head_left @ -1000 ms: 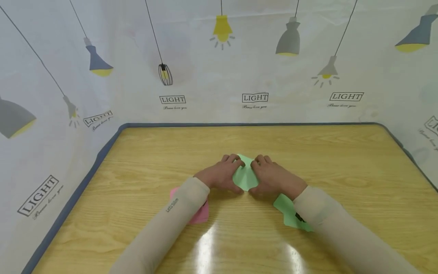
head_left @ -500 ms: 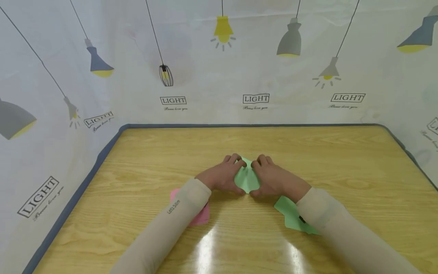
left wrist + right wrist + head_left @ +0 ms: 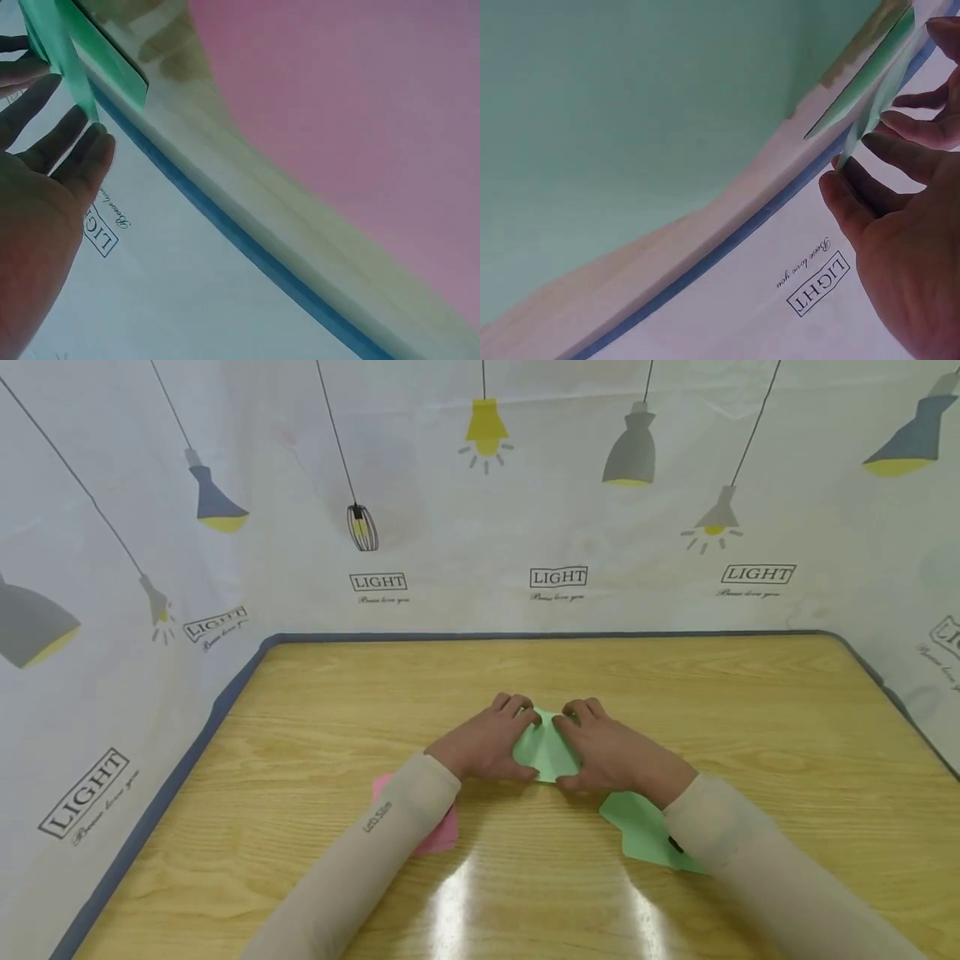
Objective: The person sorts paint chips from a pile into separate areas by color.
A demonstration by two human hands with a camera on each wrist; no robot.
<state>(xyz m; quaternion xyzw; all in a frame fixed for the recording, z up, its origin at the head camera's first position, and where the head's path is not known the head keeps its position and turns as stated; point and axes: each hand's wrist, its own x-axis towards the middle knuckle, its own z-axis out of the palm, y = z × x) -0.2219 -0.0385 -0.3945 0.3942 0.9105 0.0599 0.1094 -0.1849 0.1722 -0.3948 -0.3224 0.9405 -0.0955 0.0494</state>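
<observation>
A light green sheet of paper (image 3: 549, 758) with a crease down its middle is between my two hands near the table's centre. My left hand (image 3: 495, 742) pinches its left side and my right hand (image 3: 611, 747) its right side, with curled fingers at the far edge and thumbs near the close edge. In the left wrist view, the green paper (image 3: 112, 64) appears as two layers, the upper one lifted at the fingertips. The right wrist view shows the same paper (image 3: 870, 90) folded, one flap raised from the other.
A pink paper (image 3: 441, 835) lies partly under my left forearm. Beneath my right forearm is another green paper (image 3: 643, 835), with a small black thing (image 3: 676, 845) on it. The wooden table (image 3: 525, 893) has a blue edge, and a lamp-printed white sheet (image 3: 450, 543) stands behind it.
My right hand has moved slightly to the right, and more of the green paper shows between the hands. The left hand has hardly moved.
</observation>
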